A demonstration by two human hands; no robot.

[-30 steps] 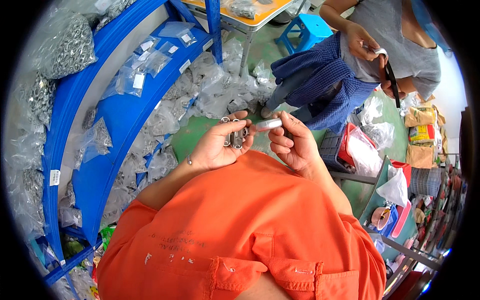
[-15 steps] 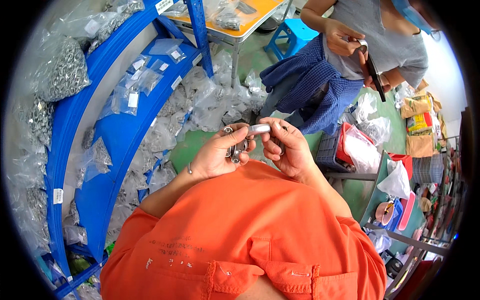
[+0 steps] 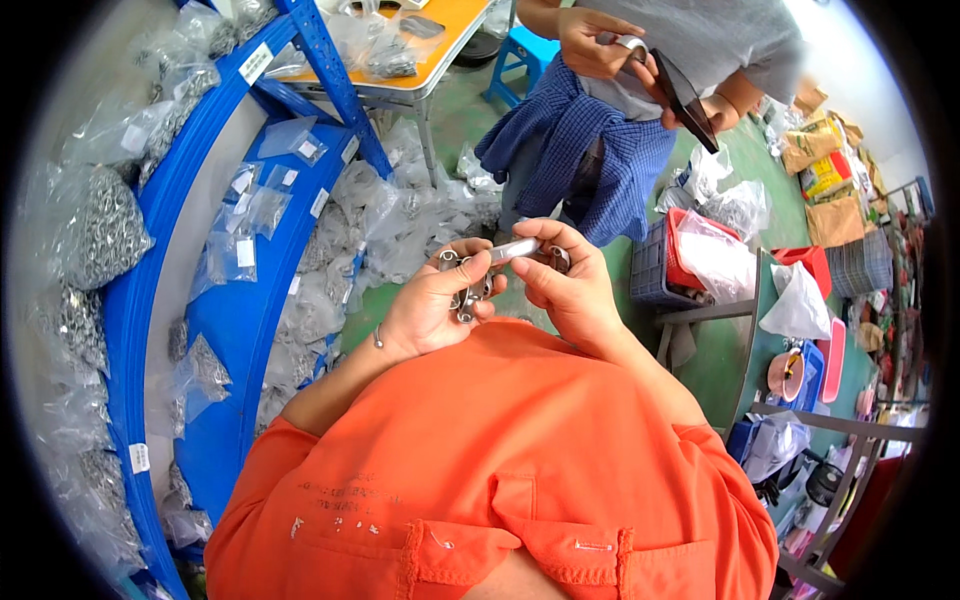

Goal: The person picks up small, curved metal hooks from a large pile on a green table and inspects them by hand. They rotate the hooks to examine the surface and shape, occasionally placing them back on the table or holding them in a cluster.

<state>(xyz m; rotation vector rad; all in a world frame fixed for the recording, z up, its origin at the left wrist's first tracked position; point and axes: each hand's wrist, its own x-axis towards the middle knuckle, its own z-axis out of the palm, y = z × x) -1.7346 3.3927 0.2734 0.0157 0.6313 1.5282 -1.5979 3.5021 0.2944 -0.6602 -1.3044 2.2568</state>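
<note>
In front of my chest, my left hand (image 3: 430, 302) is closed around several small silvery metal pieces with round eyes (image 3: 466, 300), which poke out between its fingers. A smooth, elongated silvery metal piece (image 3: 514, 250) spans the gap between both hands. My left fingertips touch one end of it, and my right hand (image 3: 575, 285) pinches the other end between thumb and fingers. Another bit of metal (image 3: 557, 262) shows by the right fingers, partly hidden. The exact kind of these fittings cannot be made out.
A blue shelf rack (image 3: 240, 330) with bagged metal parts (image 3: 105, 230) rises on the left. More clear bags (image 3: 385, 215) cover the floor ahead. Facing me, a person in a grey shirt (image 3: 690, 50) holds a dark flat object (image 3: 685, 100). Crates (image 3: 655, 265) and a green table (image 3: 762, 330) stand right.
The silvery piece has tilted, its right end now higher. My right thumb and fingers have shifted on it. Surroundings have moved in view, and the other person appears farther left and higher.
</note>
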